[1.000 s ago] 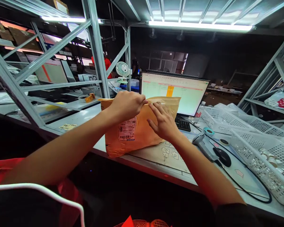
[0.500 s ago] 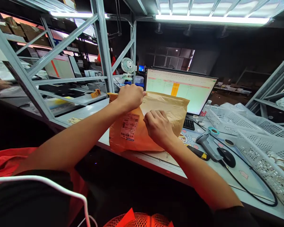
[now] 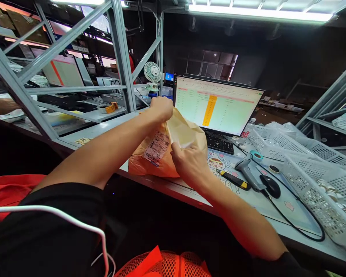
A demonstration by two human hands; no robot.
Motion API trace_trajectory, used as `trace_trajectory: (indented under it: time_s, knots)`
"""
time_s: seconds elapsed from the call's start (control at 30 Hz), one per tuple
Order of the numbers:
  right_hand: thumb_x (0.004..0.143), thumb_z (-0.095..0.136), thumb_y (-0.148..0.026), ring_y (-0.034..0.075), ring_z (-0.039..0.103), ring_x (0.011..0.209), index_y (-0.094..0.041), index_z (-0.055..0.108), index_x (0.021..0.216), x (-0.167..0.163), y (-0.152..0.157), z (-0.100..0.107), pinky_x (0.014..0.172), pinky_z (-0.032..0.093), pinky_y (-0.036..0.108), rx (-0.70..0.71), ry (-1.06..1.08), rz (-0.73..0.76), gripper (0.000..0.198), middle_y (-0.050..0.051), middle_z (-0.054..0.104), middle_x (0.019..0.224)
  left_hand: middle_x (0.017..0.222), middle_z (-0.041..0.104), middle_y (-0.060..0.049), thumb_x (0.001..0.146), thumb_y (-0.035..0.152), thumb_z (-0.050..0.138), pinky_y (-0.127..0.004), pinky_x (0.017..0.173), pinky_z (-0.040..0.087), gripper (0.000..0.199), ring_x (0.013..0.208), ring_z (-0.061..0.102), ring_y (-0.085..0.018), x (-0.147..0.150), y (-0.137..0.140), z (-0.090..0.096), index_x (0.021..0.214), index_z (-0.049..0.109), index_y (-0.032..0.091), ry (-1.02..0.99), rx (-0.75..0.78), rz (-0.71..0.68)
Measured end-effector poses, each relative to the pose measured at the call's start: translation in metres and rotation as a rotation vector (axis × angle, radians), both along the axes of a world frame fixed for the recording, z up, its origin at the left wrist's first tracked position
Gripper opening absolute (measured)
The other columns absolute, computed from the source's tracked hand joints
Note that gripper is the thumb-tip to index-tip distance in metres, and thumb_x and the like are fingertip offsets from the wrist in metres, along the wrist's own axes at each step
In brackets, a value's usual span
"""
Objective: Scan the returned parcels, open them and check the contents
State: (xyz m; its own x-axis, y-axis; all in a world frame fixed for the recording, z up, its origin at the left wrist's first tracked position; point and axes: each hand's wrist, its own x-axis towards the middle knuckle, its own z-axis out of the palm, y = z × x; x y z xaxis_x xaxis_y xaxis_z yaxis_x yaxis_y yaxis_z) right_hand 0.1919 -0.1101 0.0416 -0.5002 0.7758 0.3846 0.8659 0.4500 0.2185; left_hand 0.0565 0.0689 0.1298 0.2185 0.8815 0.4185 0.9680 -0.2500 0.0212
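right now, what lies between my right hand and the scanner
The head view shows a yellow-black cutter on the printed mat between your right hand and the scanner.

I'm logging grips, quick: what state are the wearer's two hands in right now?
Left hand: closed, holding the kraft mailer near its top.
Right hand: closed, holding the same mailer, lower down.

Barcoded label [image 3: 156,147] on parcel [image 3: 165,164], print seemingly illegible

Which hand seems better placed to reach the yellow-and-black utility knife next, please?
Probably the right hand: it grips the orange-tan paper mailer nearer the knife; the left hand grips the mailer farther away.
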Motion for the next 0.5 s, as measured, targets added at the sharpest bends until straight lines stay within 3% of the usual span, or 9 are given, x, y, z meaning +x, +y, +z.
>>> trace_trajectory:
  time_s: [0.13,0.23,0.3,0.4,0.43,0.5]
  knots:
    - [0.107,0.035,-0.012,0.024,0.072,0.075,-0.016,0.063,0.114,0.004,-0.011,-0.004,0.071,0.039,0.035,0.019,0.010,0.055,0.029,0.013,0.078,0.085,0.120,0.072,-0.023,0.096,0.020,0.060,-0.045,0.100,0.048,0.035,0.121,0.065,-0.040,0.004,0.016,-0.001,0.124,0.076,0.007,0.004,0.038,0.043]
    - [0.108,0.040,-0.015,0.021,0.066,0.073,-0.018,0.064,0.108,0.017,-0.013,-0.013,0.072,0.037,0.034,0.091,0.040,0.070,0.024,0.009,0.076,0.081,0.120,0.070,-0.021,0.099,0.023,0.055,-0.046,0.104,0.045,0.035,0.124,0.062,-0.040,0.007,0.013,-0.004,0.124,0.074,0.008,0.063,0.044,-0.003]
    - [0.108,0.045,-0.016,0.021,0.063,0.075,-0.020,0.065,0.102,0.028,-0.013,-0.021,0.076,0.038,0.035,0.158,0.061,0.092,0.021,0.006,0.075,0.082,0.126,0.067,-0.022,0.099,0.024,0.054,-0.049,0.109,0.041,0.036,0.128,0.058,-0.041,0.008,-0.005,-0.005,0.126,0.071,0.008,0.091,0.117,-0.085]
    - [0.106,0.052,-0.019,0.022,0.060,0.083,-0.022,0.067,0.096,0.043,-0.014,-0.031,0.086,0.040,0.036,0.275,0.130,0.140,0.018,0.005,0.072,0.088,0.139,0.059,-0.021,0.102,0.025,0.046,-0.053,0.116,0.033,0.040,0.138,0.049,-0.041,0.011,-0.053,-0.002,0.135,0.065,0.010,0.084,0.302,-0.327]
    - [0.105,0.054,-0.019,0.022,0.059,0.087,-0.022,0.068,0.095,0.046,-0.014,-0.034,0.091,0.041,0.037,0.309,0.163,0.153,0.017,0.005,0.071,0.092,0.139,0.061,-0.019,0.103,0.027,0.045,-0.053,0.116,0.033,0.041,0.137,0.050,-0.039,0.013,-0.071,-0.001,0.135,0.065,0.012,0.116,0.293,-0.425]
    - [0.103,0.056,-0.017,0.022,0.059,0.094,-0.022,0.069,0.096,0.048,-0.015,-0.040,0.102,0.041,0.039,0.364,0.230,0.184,0.016,0.006,0.072,0.098,0.131,0.068,-0.014,0.101,0.035,0.052,-0.047,0.113,0.039,0.039,0.128,0.058,-0.034,0.017,-0.101,0.004,0.132,0.069,0.018,0.224,0.069,-0.540]
